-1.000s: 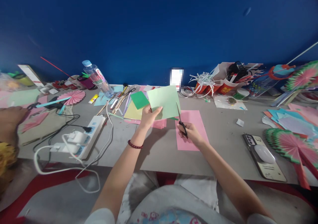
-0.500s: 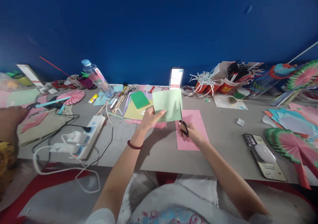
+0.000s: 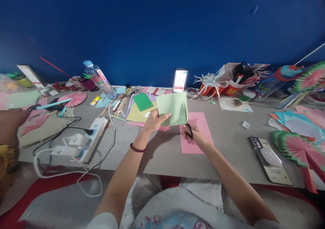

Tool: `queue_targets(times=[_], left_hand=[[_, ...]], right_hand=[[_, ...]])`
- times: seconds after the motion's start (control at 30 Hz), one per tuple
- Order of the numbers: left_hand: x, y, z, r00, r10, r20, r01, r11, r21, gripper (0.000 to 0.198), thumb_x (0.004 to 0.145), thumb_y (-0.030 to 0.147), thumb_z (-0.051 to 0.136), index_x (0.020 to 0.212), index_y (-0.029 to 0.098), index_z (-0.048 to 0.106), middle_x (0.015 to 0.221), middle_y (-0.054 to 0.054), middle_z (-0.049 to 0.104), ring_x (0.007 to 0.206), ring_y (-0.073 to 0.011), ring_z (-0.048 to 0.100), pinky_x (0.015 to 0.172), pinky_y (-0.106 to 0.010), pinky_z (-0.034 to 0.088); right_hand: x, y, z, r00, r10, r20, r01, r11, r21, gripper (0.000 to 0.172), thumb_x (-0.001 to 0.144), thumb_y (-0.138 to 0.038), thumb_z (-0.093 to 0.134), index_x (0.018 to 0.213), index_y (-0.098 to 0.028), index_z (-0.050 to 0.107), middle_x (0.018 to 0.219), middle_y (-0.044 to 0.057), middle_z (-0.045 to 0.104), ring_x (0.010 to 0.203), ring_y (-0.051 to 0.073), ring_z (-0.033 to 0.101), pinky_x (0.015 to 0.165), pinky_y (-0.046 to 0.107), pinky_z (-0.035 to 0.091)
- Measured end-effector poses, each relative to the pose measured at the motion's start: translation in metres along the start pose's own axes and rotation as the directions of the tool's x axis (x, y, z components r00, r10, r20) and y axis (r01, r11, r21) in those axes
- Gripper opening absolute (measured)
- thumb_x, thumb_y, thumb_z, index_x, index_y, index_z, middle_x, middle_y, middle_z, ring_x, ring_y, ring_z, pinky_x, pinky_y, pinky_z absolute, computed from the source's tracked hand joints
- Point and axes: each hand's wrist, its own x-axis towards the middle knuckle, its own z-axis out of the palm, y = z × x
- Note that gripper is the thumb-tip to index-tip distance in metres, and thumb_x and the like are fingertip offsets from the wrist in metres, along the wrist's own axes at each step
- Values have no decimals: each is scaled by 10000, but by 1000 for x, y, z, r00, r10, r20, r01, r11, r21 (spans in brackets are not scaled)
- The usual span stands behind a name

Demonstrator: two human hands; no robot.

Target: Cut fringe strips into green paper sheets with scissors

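My left hand [image 3: 153,121] pinches the lower left edge of a light green paper sheet [image 3: 173,108], held up above the grey table [image 3: 157,151]. My right hand [image 3: 195,136] grips black-handled scissors [image 3: 187,120], whose blades reach up into the sheet's right side. Under my right hand a pink sheet [image 3: 195,131] lies flat on the table.
A stack of coloured sheets [image 3: 141,112] lies behind my left hand. A power strip [image 3: 88,137] with cables sits left, a water bottle [image 3: 99,79] behind it. A phone with a mouse [image 3: 270,159] and pleated paper fans [image 3: 297,149] lie right. Another person's hand [image 3: 10,119] is far left.
The green sheet has shifted right and turned more upright. The scissors have gone from beside its right edge into the paper.
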Motion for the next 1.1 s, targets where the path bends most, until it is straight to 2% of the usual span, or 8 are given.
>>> queue_targets(times=[0.37, 0.87, 1.1], left_hand=[[0, -1, -1, 1000, 12, 7, -12, 1000, 2, 435, 691, 420, 746, 1009, 126, 702, 1042, -116, 713, 941, -265, 662, 782, -344, 538], [-1, 5, 1, 1000, 17, -14, -16, 999, 32, 438, 695, 417, 737, 1025, 130, 696, 1077, -122, 702, 998, -267, 646, 826, -342, 517], [-1, 4, 1, 1000, 1, -22, -1, 1000, 20, 447, 689, 420, 743, 1018, 121, 694, 1074, -133, 701, 999, -280, 646, 826, -356, 515]], right_hand=[[-1, -2, 1, 1000, -26, -5, 26, 1000, 3, 468, 792, -604, 586, 637, -169, 507, 513, -15, 548, 322, 63, 420, 296, 189, 262], [-1, -3, 1, 998, 11, -57, -13, 999, -34, 487, 762, -636, 592, 637, -172, 509, 497, -13, 549, 301, 65, 402, 266, 190, 194], [-1, -3, 1, 997, 6, -72, -9, 999, -45, 496, 747, -647, 597, 637, -170, 518, 493, -11, 555, 292, 65, 402, 258, 193, 216]])
